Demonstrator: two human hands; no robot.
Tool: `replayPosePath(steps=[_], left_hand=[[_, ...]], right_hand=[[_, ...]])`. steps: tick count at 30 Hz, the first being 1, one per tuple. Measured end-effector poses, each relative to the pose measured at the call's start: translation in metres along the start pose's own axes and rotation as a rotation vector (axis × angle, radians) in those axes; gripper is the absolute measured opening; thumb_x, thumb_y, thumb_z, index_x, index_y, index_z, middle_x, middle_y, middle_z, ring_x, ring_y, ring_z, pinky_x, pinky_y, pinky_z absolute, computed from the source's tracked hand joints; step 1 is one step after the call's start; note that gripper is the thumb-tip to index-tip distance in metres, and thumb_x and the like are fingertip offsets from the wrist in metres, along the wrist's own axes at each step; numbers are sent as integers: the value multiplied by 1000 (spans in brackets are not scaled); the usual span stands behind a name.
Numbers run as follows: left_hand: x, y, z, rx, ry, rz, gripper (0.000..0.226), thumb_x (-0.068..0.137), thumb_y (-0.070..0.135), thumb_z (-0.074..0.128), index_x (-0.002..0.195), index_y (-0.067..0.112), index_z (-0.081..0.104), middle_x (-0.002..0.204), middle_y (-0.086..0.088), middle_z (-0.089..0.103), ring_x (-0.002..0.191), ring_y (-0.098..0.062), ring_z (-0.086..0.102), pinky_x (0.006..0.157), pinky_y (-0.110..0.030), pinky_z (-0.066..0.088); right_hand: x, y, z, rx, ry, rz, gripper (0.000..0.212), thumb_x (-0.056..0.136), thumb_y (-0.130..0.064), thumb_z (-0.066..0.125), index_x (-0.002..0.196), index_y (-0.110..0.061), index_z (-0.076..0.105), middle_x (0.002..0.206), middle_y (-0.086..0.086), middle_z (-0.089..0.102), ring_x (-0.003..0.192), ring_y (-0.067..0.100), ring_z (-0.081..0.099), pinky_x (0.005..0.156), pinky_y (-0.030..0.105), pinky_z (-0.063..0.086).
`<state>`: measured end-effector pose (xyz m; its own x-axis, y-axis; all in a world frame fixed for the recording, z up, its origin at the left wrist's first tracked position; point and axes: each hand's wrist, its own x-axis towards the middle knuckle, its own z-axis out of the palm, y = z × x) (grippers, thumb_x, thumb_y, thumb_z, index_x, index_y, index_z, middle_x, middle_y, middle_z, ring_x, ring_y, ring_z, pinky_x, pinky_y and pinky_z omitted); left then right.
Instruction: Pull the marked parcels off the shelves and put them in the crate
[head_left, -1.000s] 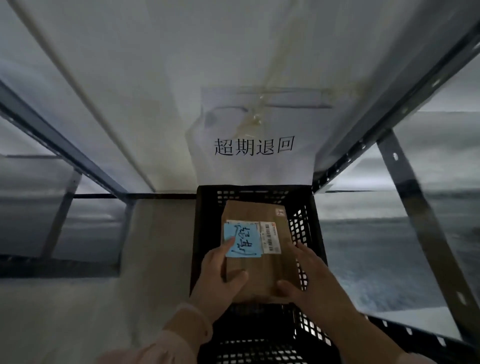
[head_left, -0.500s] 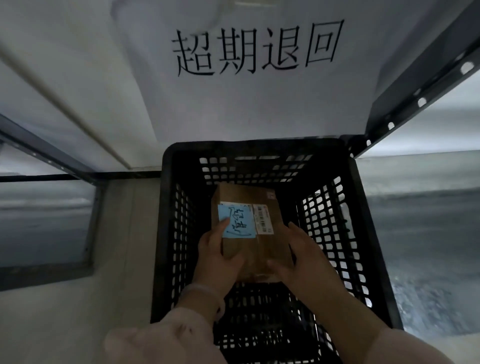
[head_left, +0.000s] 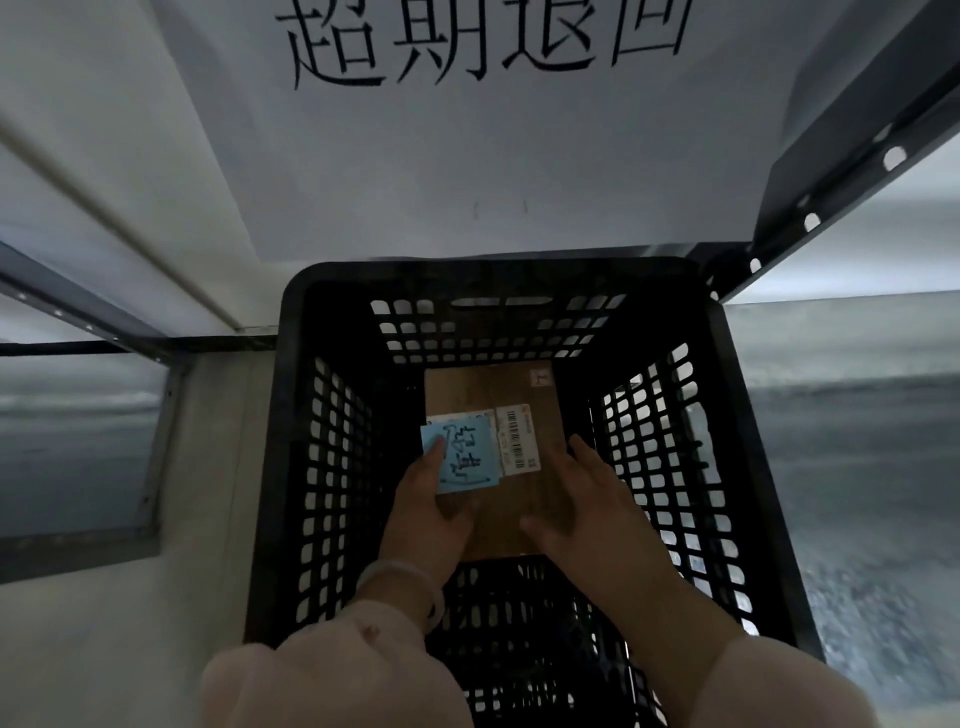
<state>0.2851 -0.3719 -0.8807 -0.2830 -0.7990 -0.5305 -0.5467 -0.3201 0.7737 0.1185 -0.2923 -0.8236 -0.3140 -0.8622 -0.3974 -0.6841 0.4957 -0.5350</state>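
The brown cardboard parcel with a blue handwritten note (head_left: 493, 452) sat low inside the black perforated plastic crate (head_left: 332, 467), long axis pointing away, grasped at its near end by left hand (head_left: 428, 512) and right hand (head_left: 587, 506) equally.

The white paper sign (head_left: 467, 156) above the crate (head_left: 270, 467) reads 超期退回. On the parcel (head_left: 498, 514), a blue note (head_left: 464, 454) bears handwritten characters, perhaps 超期; the white barcode label (head_left: 518, 439) is too small to read.
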Motion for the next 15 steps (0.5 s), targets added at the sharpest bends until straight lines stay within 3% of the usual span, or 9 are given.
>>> replayPosePath(steps=[3,9,15], left_hand=[[0,14,-2,220,-1,47,76,88,33,65,151,34,22,154,4,26,136,-12,33,114,-27,28],[-54,69,-33,719,95,288,63,91,53,50,147,29,37,155,0,31,140,-19,30,114,-40,27],[-146,143,-77,798,237,480,61,87,55,46,140,24,51,148,-5,45,136,-29,40,107,-58,35]], right_hand=[[-5,-4,-9,-79,23,-1,87,83,-48,66,151,-39,14,161,-5,8,146,15,12,118,36,20],[-48,-43,-46,-171,109,-77,85,85,-57,57,153,-32,12,161,-4,10,147,16,8,115,28,2],[-116,-90,-114,-240,126,-173,84,85,-67,45,152,-35,6,161,-10,2,147,10,-2,115,29,-5]])
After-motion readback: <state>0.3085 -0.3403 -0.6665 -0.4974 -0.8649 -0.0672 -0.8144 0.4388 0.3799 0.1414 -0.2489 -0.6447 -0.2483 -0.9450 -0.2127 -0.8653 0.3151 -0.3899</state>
